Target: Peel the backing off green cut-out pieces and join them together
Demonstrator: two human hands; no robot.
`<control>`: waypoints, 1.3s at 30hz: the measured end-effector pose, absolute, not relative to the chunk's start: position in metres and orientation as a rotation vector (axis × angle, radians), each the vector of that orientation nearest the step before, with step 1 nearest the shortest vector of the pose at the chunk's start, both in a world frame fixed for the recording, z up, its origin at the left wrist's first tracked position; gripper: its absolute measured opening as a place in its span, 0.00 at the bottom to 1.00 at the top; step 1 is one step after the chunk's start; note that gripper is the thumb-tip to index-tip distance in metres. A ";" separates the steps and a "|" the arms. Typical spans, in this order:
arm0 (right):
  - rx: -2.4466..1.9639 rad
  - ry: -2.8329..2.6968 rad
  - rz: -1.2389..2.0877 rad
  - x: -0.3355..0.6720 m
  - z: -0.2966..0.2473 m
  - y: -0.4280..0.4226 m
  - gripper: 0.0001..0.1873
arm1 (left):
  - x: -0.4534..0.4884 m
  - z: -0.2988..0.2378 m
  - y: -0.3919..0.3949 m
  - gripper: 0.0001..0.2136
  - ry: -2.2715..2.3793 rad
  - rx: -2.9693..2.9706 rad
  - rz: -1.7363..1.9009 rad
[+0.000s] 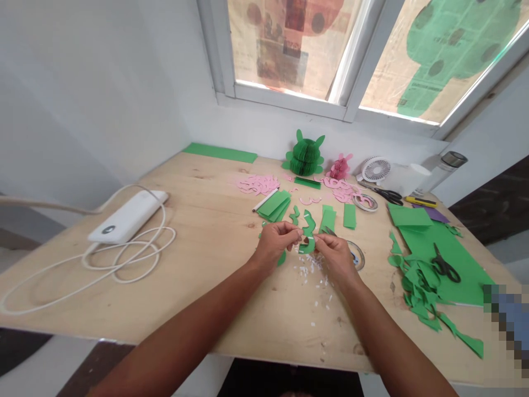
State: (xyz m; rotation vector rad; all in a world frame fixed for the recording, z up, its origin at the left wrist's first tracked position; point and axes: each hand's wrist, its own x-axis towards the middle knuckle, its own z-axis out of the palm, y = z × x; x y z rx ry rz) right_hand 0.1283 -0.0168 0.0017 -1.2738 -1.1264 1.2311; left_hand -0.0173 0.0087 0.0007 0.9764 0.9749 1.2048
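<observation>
At left on the wooden table (223, 314), a white box (134, 212) lay beside a looped cable (155, 259). Mid-table, the left hand (276, 245) had its fingertips pressed together beside a wavy green paper piece (309, 221); whether they gripped it, I couldn't tell. The paper looked light, flimsy and easily creased, best taken by its edges. The right hand (338, 258) pinched its right edge, a tape roll (363, 259) crowding that hand. Green scraps (422, 292) and black scissors (445, 266) lay farther right.
</observation>
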 end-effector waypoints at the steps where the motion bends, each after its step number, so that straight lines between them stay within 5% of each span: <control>1: -1.280 -1.126 1.235 0.128 0.002 -0.017 0.12 | -0.017 0.000 0.009 0.07 0.975 0.979 1.209; 39: -1.281 -1.183 1.224 0.128 0.004 -0.018 0.12 | -0.015 0.004 0.006 0.09 1.005 0.949 1.218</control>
